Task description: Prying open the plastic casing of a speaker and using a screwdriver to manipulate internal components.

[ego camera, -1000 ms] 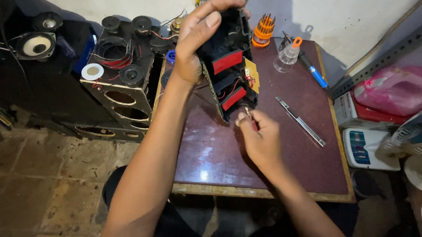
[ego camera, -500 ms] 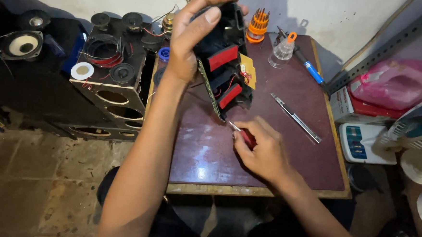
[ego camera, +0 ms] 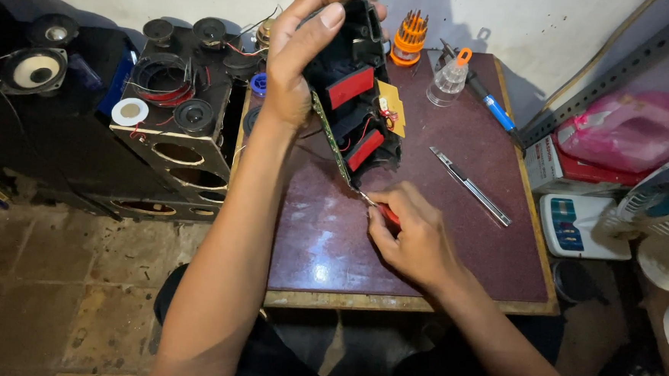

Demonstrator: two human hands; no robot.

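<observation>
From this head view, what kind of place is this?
Probably a small electronics repair bench: an opened black device with wires showing, held in the left hand, bare speaker boxes alongside, and an orange screwdriver bit set on the table.

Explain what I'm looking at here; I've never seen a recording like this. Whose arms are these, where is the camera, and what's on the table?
There is no machine: the camera sits on a person's head and looks down at their own two bare arms. The left hand holds up an opened black device with red parts and loose wires, standing on the dark red table. The right hand grips a small red-handled screwdriver, its tip at the device's lower edge. On the table lie a metal utility knife, a blue-handled tool, a small clear bottle with an orange cap and an orange holder of screwdriver bits. Left of the table stands a black speaker box with loose speakers and wires on top.
</observation>
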